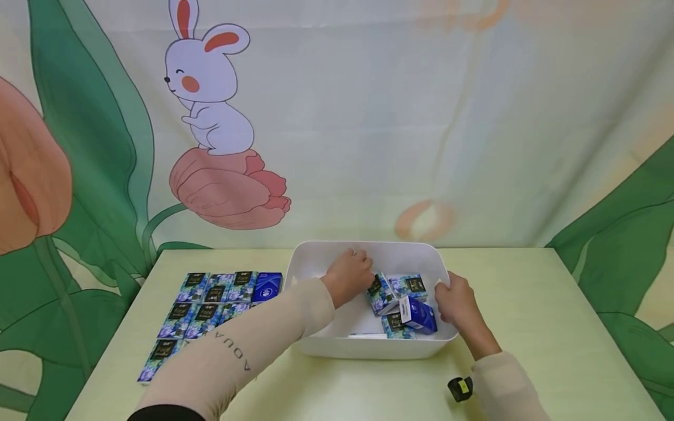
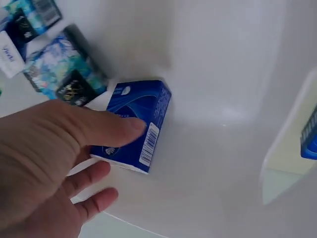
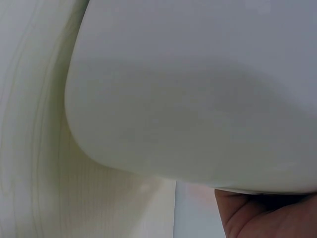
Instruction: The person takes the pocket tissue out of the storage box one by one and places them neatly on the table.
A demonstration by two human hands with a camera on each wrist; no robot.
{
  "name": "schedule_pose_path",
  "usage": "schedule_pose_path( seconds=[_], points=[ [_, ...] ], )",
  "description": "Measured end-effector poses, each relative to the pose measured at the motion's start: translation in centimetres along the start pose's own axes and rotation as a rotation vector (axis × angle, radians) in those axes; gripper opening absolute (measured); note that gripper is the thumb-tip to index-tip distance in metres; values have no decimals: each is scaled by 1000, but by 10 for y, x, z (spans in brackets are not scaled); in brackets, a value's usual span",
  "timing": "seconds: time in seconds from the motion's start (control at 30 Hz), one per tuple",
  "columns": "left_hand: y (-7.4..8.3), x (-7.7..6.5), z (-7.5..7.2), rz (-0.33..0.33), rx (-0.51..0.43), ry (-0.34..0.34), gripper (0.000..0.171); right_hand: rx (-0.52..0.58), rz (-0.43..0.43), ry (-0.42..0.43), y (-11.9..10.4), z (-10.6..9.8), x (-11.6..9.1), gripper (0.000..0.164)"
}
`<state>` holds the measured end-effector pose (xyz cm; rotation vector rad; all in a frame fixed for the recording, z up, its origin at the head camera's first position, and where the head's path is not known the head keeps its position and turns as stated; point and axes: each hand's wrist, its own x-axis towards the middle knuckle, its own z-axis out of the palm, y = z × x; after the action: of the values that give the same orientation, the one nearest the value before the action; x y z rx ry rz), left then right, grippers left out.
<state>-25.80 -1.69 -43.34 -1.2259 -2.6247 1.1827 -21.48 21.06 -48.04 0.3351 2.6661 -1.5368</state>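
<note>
My left hand (image 1: 347, 275) reaches into a white plastic bin (image 1: 368, 349). In the left wrist view, its thumb lies over the face of a blue tissue pack (image 2: 141, 101) and the index finger is hidden beneath, pinching the pack at the bin's inner wall. Two other fingers are spread apart below it. The head view hides this pack behind the hand. At the bin's right end, my right hand (image 1: 457, 301) grips the rim, its fingers partly hidden. Floral tissue packs (image 1: 408, 286) and another blue pack (image 1: 418, 314) lie jumbled in the bin's right half.
Left of the bin, floral packs (image 1: 178, 319) lie in rows, with a blue pack (image 1: 267, 286) at the back row's right end. A small black object (image 1: 460, 389) sits near the right sleeve. A printed curtain (image 1: 358, 117) hangs behind the table (image 1: 532, 327).
</note>
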Motion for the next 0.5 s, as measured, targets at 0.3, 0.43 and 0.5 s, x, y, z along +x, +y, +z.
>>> schedule_pose_path(
  seconds=[0.3,0.43,0.5],
  points=[
    [4,5,22,-25,238,-132,36,8,-5,9,2,2,1,37],
    [6,7,25,-20,301,-182,52,4,-3,14,2,2,1,37],
    [6,8,25,-17,303,-182,50,1,-5,21,1,1,1,38]
  ],
)
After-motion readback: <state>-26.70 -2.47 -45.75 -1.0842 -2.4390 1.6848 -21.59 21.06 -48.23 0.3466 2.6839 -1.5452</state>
